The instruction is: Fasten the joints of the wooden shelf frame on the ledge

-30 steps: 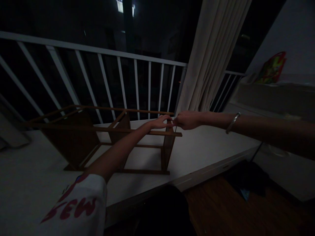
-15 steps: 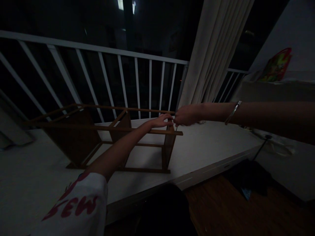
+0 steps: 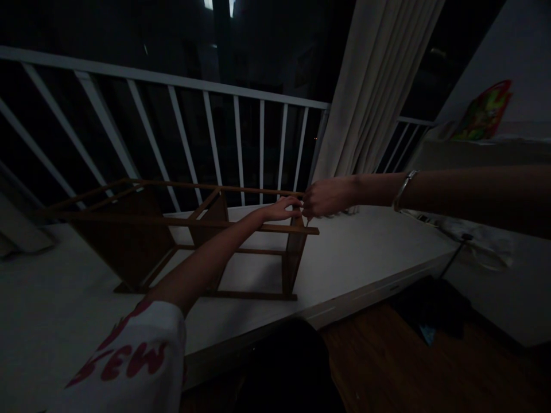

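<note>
A brown wooden shelf rack [image 3: 206,222] lies on its side on a white ledge, its shelf boards standing upright. My left hand [image 3: 280,209] reaches across the near rail, with its fingers bent over the rack's right end board. Close beside it, almost touching its fingertips, my right hand [image 3: 326,198] is closed in a pinch at the same end. A thin rod [image 3: 307,223] shows below the right fingers, near the tip of the near rail; its kind is too dark and small to make out.
White railing [image 3: 185,84] runs behind the rack before a dark window. A pale curtain [image 3: 365,92] hangs at the right. The white ledge [image 3: 344,258] ends above a wooden floor [image 3: 379,367], where a dark heap [image 3: 434,307] lies. A colourful bag [image 3: 484,112] stands at far right.
The view has shifted slightly. My right wrist has turned a little, and its fingers sit slightly lower round the thin rod. My left hand stays on the rack's end.
</note>
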Demonstrator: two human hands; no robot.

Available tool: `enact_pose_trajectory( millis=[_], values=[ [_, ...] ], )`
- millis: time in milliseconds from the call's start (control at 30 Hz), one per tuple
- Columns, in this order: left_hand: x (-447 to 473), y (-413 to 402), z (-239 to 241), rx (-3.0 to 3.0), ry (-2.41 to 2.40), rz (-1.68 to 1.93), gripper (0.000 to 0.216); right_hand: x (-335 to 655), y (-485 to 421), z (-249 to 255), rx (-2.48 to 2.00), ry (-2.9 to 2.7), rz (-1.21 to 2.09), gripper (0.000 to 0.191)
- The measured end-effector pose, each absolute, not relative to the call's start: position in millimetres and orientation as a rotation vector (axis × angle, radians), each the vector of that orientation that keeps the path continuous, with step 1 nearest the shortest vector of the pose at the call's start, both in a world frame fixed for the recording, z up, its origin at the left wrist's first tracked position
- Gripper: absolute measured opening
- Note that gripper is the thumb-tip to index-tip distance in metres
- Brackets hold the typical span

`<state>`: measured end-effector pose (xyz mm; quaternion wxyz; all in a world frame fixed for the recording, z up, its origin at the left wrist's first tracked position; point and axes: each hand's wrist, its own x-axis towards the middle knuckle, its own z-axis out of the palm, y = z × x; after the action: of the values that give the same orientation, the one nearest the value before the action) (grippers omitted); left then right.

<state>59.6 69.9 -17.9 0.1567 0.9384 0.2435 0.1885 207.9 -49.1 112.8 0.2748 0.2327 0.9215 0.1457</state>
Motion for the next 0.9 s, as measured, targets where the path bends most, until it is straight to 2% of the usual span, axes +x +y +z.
enact_pose_trajectory(
  millis=[200,433,733,900],
  values=[
    [59.8,69.1,-18.7,2.703,0.695,0.560,0.045,209.7,-60.5,112.1,0.866,2.471,0.443,0.022],
    [61.4,70.0,-19.3,2.692,0.697,0.571,0.046,200.5,-52.4,111.6,0.497,2.239,0.762,0.029],
    [64.0,72.3,-20.7,2.675,0.728,0.559,0.044,195.6,-54.3,114.9,0.480,2.211,0.754,0.018],
    [62.8,70.6,-20.3,2.673,0.721,0.556,0.045,204.8,-47.9,113.4,0.330,2.359,0.711,0.028]
  ],
)
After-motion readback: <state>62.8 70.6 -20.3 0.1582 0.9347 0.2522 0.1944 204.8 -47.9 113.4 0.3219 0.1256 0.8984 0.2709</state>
